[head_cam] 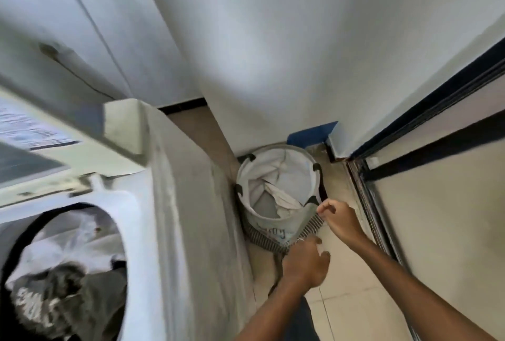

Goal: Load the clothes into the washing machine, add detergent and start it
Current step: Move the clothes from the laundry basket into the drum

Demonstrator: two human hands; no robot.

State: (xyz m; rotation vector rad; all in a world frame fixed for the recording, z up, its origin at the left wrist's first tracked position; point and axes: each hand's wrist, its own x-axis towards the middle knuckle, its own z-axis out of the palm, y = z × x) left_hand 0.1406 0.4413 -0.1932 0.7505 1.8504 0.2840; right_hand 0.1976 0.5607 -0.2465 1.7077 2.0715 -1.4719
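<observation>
On the floor (352,294) beside the washing machine (191,217) stands a round fabric laundry basket (276,227), upright, touching or just beside the machine's side panel, with white cloth (276,196) bunched inside it. A striped garment (314,227) hangs over the basket's near rim and down its outer wall. Right hand (340,217) is at the near rim, fingers curled, pinching the striped garment's top edge by the black handle (314,200). Left hand (306,262) is lower, just in front of the basket, gripping the same garment's lower part, thumb out to the right; a ring shows on one finger. Both forearms come in from bottom right. Washing machine is top-loading, lid (52,127) raised, drum opening (62,272) at lower left with clothes (54,294) already inside: white, grey, dark pieces, blurred. White wall (273,53) behind the basket, a blue object (311,133) on the floor at its base, dark sliding door track (382,217) on the right. Frame has motion blur on the left.
</observation>
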